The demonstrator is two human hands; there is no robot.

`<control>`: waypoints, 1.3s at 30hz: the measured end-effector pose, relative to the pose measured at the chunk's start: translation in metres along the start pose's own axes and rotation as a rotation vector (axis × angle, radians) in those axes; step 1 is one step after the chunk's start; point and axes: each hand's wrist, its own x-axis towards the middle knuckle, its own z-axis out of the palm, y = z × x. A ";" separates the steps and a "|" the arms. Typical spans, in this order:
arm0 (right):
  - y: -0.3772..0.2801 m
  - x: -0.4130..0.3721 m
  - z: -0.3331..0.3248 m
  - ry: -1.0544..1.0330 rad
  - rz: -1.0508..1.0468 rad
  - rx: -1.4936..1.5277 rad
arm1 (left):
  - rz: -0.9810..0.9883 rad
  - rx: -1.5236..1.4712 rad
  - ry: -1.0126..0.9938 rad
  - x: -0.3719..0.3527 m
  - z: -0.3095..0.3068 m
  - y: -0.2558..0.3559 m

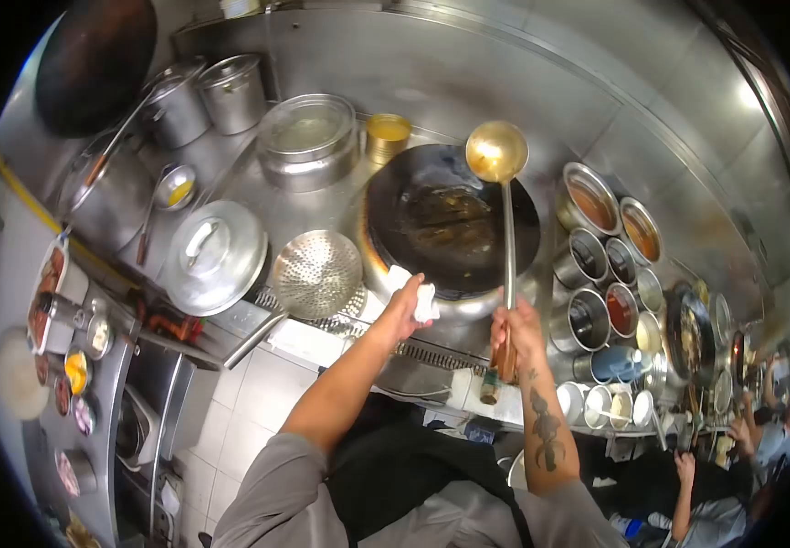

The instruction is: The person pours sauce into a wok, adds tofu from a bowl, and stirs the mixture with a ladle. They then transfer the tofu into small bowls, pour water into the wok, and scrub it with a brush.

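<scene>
My right hand (519,331) is closed around the wooden grip of a long metal ladle (497,152). The ladle's bowl is raised over the far right part of a black wok (441,219), and its shaft crosses the wok in this view. A folded white cloth (426,303) is in my left hand (401,310), whose fingers are closed on it right at the wok's near left rim. Dark, shiny residue coats the inside of the wok. To the left of it rests a perforated strainer (316,274), its handle pointing toward me.
Left of the strainer lies a domed lid (217,258). A lidded pot (308,142) and a tin of yellow liquid (387,137) stand behind. Several sauce containers (589,199) line the right side, near another wok (690,333). Other people (715,511) work at far right.
</scene>
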 end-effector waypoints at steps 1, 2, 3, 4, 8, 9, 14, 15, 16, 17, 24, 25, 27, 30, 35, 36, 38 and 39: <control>-0.009 0.014 0.011 -0.026 -0.015 -0.013 | 0.088 0.111 0.044 -0.014 -0.011 -0.001; -0.019 0.029 0.025 -0.049 -0.036 -0.024 | 0.176 0.227 0.086 -0.032 -0.026 -0.001; -0.030 0.042 0.042 -0.057 -0.032 -0.055 | 0.259 0.349 0.124 -0.046 -0.046 -0.004; -0.041 0.054 0.059 -0.061 -0.028 -0.088 | 0.342 0.425 0.097 -0.045 -0.079 -0.013; -0.074 0.152 0.123 -0.025 -0.053 -0.511 | 0.494 0.620 0.170 -0.092 -0.162 -0.017; -0.076 0.182 0.143 0.027 -0.080 -0.649 | 0.579 0.733 0.188 -0.096 -0.180 -0.019; -0.047 0.314 0.229 0.179 -0.127 -0.980 | 0.499 1.191 0.279 -0.107 -0.220 -0.011; -0.044 0.326 0.249 0.184 -0.067 -1.015 | 0.525 1.267 0.311 -0.106 -0.223 -0.011; -0.040 0.338 0.266 0.189 -0.006 -1.051 | 0.519 1.365 0.299 -0.101 -0.230 -0.011; -0.037 0.350 0.282 0.195 0.058 -1.087 | 0.508 1.464 0.282 -0.096 -0.236 -0.013; -0.053 0.392 0.306 0.154 0.289 -0.866 | 0.727 1.725 0.222 -0.077 -0.242 -0.013; -0.061 0.381 0.310 0.145 0.238 -1.112 | 0.718 1.758 0.214 -0.070 -0.245 -0.017; -0.061 0.355 0.313 0.222 0.060 -1.108 | 0.839 1.801 0.250 -0.071 -0.242 -0.010; -0.053 0.336 0.305 0.221 -0.158 -0.970 | 0.899 1.867 0.258 -0.065 -0.245 -0.015; -0.032 0.331 0.318 0.055 -0.096 -0.886 | 0.803 1.885 0.175 -0.066 -0.244 -0.008; -0.027 0.313 0.332 0.019 -0.096 -0.896 | 0.758 1.876 0.149 -0.069 -0.243 -0.007; 0.010 0.335 0.332 0.027 -0.101 -0.952 | 0.674 1.866 0.104 -0.081 -0.239 0.003; 0.044 0.362 0.318 0.019 -0.142 -0.860 | 0.634 1.865 0.085 -0.093 -0.234 0.013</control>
